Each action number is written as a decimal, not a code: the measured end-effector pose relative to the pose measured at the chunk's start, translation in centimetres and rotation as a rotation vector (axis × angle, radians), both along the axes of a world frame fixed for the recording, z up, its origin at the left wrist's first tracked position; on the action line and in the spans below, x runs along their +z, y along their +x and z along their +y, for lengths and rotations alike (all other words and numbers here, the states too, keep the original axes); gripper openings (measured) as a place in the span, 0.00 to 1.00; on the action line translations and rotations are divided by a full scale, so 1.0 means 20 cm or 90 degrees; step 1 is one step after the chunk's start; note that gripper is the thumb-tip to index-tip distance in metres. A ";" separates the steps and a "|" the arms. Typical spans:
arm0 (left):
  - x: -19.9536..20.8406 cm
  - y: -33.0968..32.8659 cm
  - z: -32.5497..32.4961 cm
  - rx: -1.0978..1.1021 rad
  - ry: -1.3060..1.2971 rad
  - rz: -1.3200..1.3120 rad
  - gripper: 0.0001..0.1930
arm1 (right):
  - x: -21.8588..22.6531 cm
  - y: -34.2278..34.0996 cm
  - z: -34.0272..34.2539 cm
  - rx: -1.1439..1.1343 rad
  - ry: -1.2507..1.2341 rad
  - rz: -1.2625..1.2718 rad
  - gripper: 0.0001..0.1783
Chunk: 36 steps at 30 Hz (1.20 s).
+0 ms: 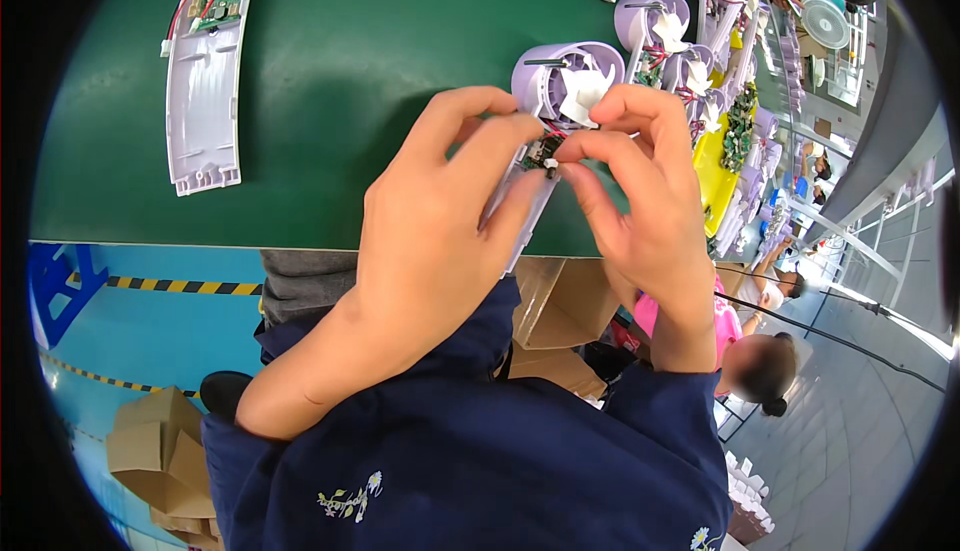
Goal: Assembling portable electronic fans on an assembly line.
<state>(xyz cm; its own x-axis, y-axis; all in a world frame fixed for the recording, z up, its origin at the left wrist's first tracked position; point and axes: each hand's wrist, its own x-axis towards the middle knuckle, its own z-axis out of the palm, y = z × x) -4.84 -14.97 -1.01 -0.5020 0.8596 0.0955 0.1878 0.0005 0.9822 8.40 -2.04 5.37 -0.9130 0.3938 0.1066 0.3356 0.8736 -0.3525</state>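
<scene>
A pale lilac handheld-fan housing [520, 223] lies at the front edge of the green table, its round head with a white fan blade [585, 93] pointing away from me. My left hand [425, 201] is closed on the housing, fingers along its upper part and thumb by the board. Inside sits a small green circuit board [541, 151], partly hidden by my fingers, with red wires beside it. Thumb and forefinger of my right hand [650, 196] are pinched on a small white connector [552, 163] at the board's edge.
Another housing half with a board [205, 101] lies at the left on the green table [330, 71]. Several fan housings [652, 23] crowd the right, beside a yellow tray [712, 176] and a heap of circuit boards [740, 129]. Cardboard boxes [565, 301] stand below; people sit at the right.
</scene>
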 end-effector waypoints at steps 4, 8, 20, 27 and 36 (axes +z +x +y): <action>-0.05 0.01 0.02 0.011 0.060 0.032 0.12 | 0.01 -0.01 0.02 0.023 -0.018 -0.007 0.13; -0.02 -0.03 0.01 -0.031 0.035 -0.072 0.08 | 0.01 -0.03 0.02 0.055 -0.015 0.004 0.14; 0.02 -0.07 0.01 -0.079 -0.037 -0.118 0.04 | -0.08 0.01 0.08 0.100 -0.009 0.092 0.14; 0.05 -0.05 -0.04 -0.152 -0.145 -0.118 0.24 | 0.07 -0.04 0.06 0.048 -0.061 -0.026 0.11; 0.04 -0.02 0.05 -0.168 -0.163 -0.051 0.17 | 0.19 -0.09 0.08 0.074 0.016 -0.230 0.06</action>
<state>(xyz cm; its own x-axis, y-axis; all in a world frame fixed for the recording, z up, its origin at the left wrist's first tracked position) -5.28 -13.93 -0.21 -0.2576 0.9512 -0.1697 0.1367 0.2097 0.9682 6.62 -0.39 9.12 -0.9317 0.2871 -0.2226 0.3330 0.9198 -0.2075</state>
